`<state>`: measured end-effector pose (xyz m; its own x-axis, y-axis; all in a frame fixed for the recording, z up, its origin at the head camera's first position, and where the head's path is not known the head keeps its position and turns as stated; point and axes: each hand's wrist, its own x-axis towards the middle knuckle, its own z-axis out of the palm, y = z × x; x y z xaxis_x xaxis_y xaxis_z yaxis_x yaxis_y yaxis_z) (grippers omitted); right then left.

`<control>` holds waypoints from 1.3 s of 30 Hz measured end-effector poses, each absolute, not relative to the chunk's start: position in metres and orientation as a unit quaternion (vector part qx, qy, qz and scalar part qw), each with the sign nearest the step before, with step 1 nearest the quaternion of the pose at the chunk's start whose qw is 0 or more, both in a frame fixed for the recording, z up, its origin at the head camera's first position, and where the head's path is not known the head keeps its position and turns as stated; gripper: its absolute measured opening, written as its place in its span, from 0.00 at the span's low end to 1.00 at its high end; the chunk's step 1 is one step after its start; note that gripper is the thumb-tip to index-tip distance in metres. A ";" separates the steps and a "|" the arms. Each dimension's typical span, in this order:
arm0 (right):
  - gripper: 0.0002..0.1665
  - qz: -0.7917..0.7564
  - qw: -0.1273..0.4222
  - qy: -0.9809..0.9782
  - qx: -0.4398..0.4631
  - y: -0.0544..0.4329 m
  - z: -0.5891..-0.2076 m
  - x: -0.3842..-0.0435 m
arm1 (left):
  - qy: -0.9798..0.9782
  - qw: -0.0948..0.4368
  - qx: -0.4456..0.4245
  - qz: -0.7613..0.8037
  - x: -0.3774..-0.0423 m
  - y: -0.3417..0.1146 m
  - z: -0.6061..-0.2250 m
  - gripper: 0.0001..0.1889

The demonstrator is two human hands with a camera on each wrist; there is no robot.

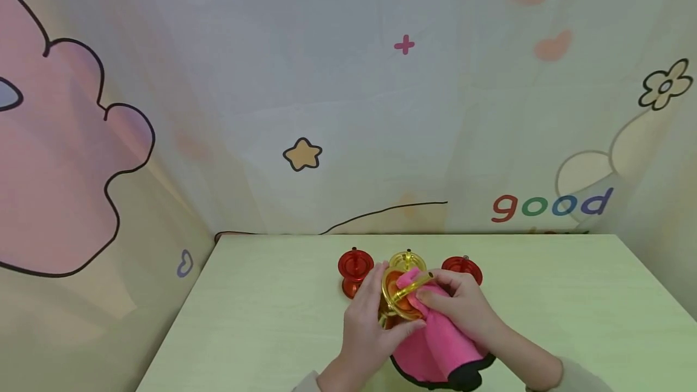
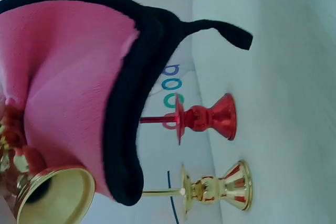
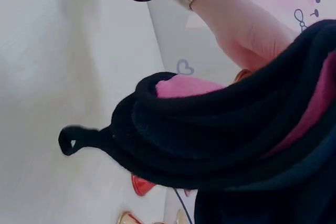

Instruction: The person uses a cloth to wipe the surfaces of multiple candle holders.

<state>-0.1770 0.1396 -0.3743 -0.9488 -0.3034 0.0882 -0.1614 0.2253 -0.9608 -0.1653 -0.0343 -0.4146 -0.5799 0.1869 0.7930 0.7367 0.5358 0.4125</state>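
My left hand holds a gold candlestick tilted, fingers along its dish and thumb near the lower rim. A gold rod stands out of the dish. My right hand pinches a pink cloth with black edging, a fold of it pressed into the dish beside the rod. The rest of the cloth hangs below the right hand. In the left wrist view the candlestick's flared base shows beside the cloth. The black edging and a small loop fill much of the right wrist view, hiding the right fingers.
Behind the hands stand a red candlestick on the left, a gold one in the middle and another red one on the right. They stand on a pale table backed by a printed curtain.
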 end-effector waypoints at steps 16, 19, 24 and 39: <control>0.10 -0.553 0.047 0.790 -0.260 0.151 -0.368 -0.187 | -0.777 0.130 -0.282 -0.547 -0.164 -0.052 -0.400 0.41; 0.13 -0.575 0.037 0.795 -0.193 0.146 -0.371 -0.186 | -0.787 0.241 -0.274 -0.498 -0.163 -0.046 -0.408 0.36; 0.15 -0.598 0.031 0.790 -0.134 0.137 -0.374 -0.182 | -0.808 0.290 -0.276 -0.432 -0.161 -0.039 -0.411 0.42; 0.08 -0.548 0.049 0.775 -0.312 0.156 -0.381 -0.198 | -0.764 0.004 -0.314 -0.564 -0.174 -0.056 -0.388 0.39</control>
<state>-0.1979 0.1562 -0.3813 -0.8006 -0.5367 0.2664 -0.4303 0.2057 -0.8789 -0.1744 -0.0559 -0.3882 -0.8022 0.4760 0.3605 0.4848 0.1667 0.8586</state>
